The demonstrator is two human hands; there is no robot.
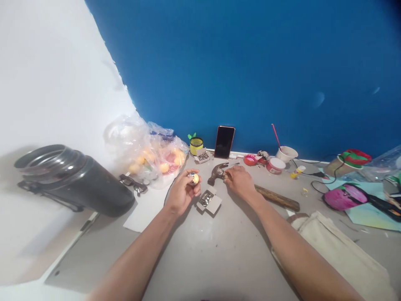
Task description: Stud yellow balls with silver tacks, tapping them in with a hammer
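Note:
In my left hand (182, 190), closed and raised over the table, is a small yellow ball (195, 179) with dark and shiny spots on it. My right hand (240, 180) lies closed over the claw hammer's handle just behind its head. The hammer (277, 197) has a dark metal head pointing left and a worn wooden handle running to the right. Between my hands stands an open small white box (213, 204) holding many small shiny metal pieces, too small to tell for certain. A similar open box (202, 156) sits farther back.
A large dark flask (78, 179) leans at left, near glasses (134, 184) and a plastic bag (156, 154) of yellow-orange balls. A phone (224, 142) rests against the blue wall. Right of it are a paper cup (286, 154), a glue stick (297, 172) and a cream cloth (338, 251).

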